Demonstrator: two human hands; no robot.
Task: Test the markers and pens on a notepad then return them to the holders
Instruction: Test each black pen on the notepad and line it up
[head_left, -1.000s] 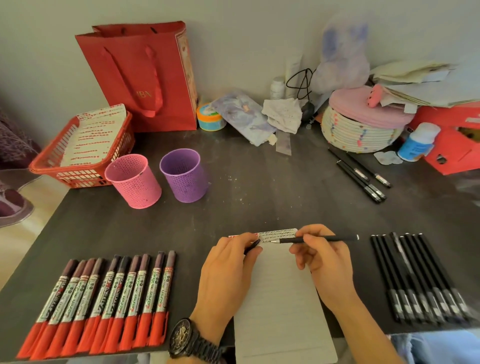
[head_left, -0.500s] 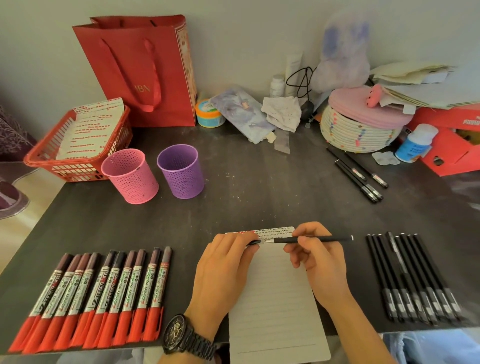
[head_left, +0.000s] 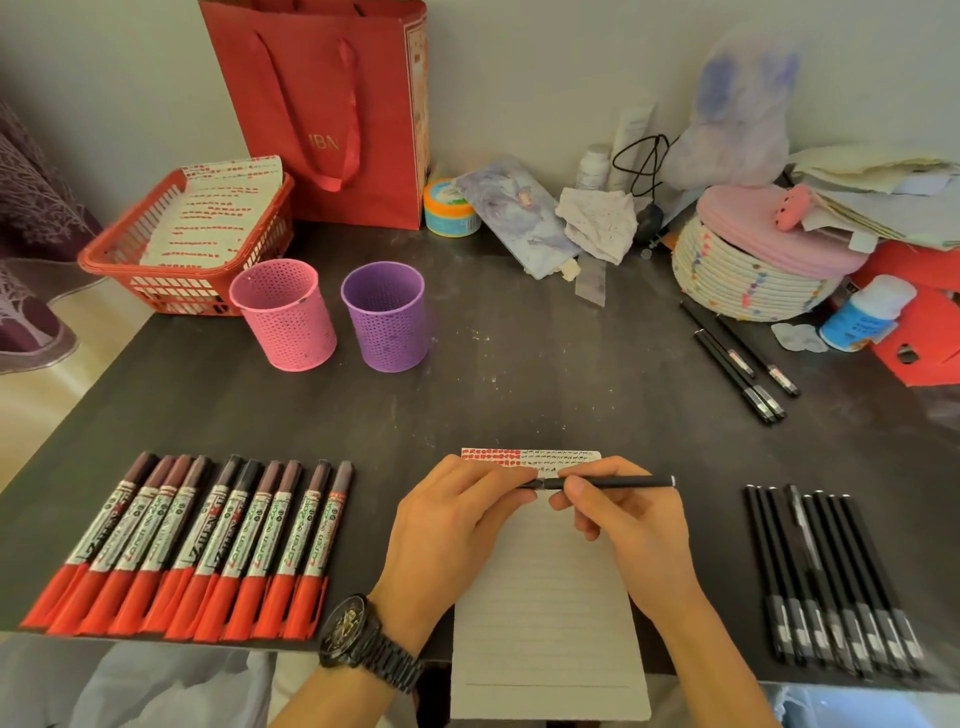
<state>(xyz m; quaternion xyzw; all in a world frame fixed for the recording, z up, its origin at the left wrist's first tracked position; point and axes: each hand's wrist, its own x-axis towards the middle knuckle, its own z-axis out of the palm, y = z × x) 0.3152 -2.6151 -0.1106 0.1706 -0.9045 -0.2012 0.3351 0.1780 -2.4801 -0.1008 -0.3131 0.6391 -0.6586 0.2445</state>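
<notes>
Black pen (head_left: 618, 484) lies 3-to-9, tip at 9, pinched by right hand (head_left: 636, 527) and left hand (head_left: 447, 525); ten markers (head_left: 208, 540), two cups (head_left: 387, 319).

I've got my left hand (head_left: 457, 519) and right hand (head_left: 631, 525) close together, knuckles up. Both pinch the same pen (head_left: 623, 483).

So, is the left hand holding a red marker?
No, the left hand pinches one end of the black pen that the right hand also holds.
</notes>
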